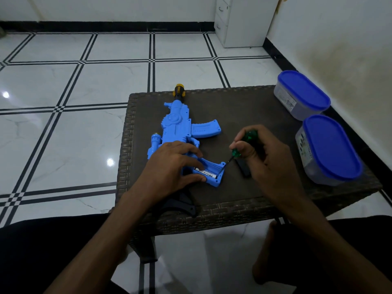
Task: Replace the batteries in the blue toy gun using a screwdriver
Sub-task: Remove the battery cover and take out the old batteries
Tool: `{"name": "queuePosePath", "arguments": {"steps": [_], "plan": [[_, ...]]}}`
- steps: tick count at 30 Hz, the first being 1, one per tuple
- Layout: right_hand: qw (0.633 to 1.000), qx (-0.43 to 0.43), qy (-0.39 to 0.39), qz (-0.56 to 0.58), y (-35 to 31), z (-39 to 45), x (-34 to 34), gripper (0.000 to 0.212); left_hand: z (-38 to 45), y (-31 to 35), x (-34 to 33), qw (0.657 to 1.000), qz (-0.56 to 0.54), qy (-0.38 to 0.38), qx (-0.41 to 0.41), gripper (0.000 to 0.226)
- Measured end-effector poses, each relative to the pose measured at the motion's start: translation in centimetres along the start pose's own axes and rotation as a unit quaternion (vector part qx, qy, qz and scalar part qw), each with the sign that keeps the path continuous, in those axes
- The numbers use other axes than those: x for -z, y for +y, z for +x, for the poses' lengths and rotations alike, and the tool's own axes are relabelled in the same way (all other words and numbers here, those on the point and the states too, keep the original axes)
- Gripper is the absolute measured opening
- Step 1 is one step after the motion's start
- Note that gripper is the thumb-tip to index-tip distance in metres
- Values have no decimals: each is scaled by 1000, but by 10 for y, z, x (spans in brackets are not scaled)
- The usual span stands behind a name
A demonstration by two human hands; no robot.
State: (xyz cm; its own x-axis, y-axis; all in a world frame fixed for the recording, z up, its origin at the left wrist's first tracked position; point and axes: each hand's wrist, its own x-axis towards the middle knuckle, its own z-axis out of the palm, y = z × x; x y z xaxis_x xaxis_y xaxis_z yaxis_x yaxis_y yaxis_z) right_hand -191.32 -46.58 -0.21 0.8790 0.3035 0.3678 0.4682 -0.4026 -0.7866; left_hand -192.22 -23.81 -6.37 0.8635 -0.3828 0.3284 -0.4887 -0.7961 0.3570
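Observation:
The blue toy gun (180,128) lies flat on a dark woven table (244,107), its yellow muzzle pointing away from me. The battery compartment in its grip (214,169) is uncovered, and a battery (206,173) with a white label lies inside. My left hand (169,166) presses down on the gun's body beside the compartment. My right hand (265,153) holds a green-handled screwdriver (244,145), whose tip reaches the compartment's right edge. A black part (244,168), possibly the compartment cover, lies on the table under my right hand.
Two clear containers with blue lids (301,94) (331,149) stand along the table's right side, near a white wall. A white cabinet (239,20) stands on the tiled floor at the back. My legs are under the table's near edge.

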Motion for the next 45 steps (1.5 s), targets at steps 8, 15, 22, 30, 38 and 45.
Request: {"name": "queuePosePath", "arguments": {"steps": [8,15,22,30,38,45], "plan": [[998,38,-28,-40,2,4,-6,13,2,2,1,1000,-4,3,-1,37],[997,36,-52,-51,6,4,-14,18,3,2,2,1000,1,-2,-7,29],[999,-16,-25,-20,10,1,-24,12,3,0,0,1000,-7,4,-7,36],[997,-25,71,8,12,-17,-35,6,6,-1,-2,1000,-6,13,-11,39],[1000,-26,-3,-6,6,3,-34,7,3,-2,-5,1000,-22,15,1,41],[996,-67,5,50,9,4,-28,6,0,-3,-10,998,-46,44,5,40]]}}
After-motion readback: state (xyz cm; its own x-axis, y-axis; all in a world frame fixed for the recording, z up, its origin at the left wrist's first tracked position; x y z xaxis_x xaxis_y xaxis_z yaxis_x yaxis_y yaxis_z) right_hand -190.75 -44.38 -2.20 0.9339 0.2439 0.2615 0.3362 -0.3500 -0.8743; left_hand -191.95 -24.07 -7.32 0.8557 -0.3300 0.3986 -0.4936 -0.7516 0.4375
